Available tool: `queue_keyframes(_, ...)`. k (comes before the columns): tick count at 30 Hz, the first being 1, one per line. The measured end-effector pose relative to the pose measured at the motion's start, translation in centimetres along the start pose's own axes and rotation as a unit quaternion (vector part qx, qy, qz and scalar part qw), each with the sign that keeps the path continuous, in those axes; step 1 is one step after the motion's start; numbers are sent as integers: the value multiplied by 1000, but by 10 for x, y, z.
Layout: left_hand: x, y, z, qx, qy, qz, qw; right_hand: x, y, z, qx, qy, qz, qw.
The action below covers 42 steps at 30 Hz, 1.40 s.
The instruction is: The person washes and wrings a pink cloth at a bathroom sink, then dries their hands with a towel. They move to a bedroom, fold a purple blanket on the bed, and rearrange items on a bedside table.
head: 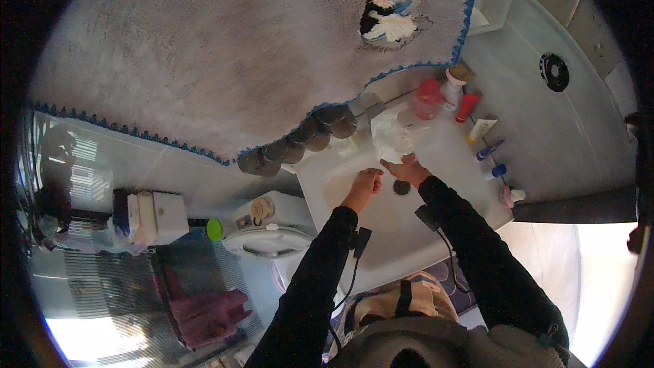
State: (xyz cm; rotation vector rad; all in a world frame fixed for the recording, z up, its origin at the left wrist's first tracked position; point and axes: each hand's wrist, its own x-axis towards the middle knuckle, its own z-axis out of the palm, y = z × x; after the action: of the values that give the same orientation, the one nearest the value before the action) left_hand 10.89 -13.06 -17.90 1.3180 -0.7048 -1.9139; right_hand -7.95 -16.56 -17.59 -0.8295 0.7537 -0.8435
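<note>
Over the white washbasin (368, 235), my left hand (365, 186) is curled, with no object visible in it. My right hand (409, 169) is close beside it, its fingers apart at the lower edge of a crumpled white piece, perhaps thin cloth or plastic (391, 135). Whether those fingers grip or only touch it is unclear. The white piece lies at the basin's back, where the faucet is hard to make out. Below my right hand is the dark round drain (401, 187). Both sleeves are black, each with a small dark cabled device near the wrist.
Along the basin's right rim stand a red cup (428, 99), a white bottle (452, 90), a red tube (466, 108) and a white tube (482, 130). Dark rounded objects (306, 133) line the back left. A towel (230, 61) hangs above. The toilet (271, 240) is at left.
</note>
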Motion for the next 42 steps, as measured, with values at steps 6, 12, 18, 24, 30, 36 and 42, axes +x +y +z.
queue_keyframes(6,18,-2,56,-217,-79,-14,973,8,-32,-60,-440,54,-168,880)
queue_keyframes(12,48,9,80,-326,-296,36,897,16,-68,-69,-578,130,-163,789)
queue_keyframes(18,9,1,42,-216,-118,-29,969,41,-87,-67,-519,116,-212,820)
queue_keyframes(24,-43,0,26,-89,-30,-94,991,-4,-52,-59,-630,9,-68,774)
queue_keyframes(30,-90,4,20,-167,-141,-32,975,-117,-46,-13,-161,-86,102,978)
queue_keyframes(36,-98,-60,14,555,12,134,821,-122,27,8,-804,-123,126,569)
queue_keyframes(42,-138,31,14,279,-212,256,901,-135,-70,27,-538,-211,-71,813)
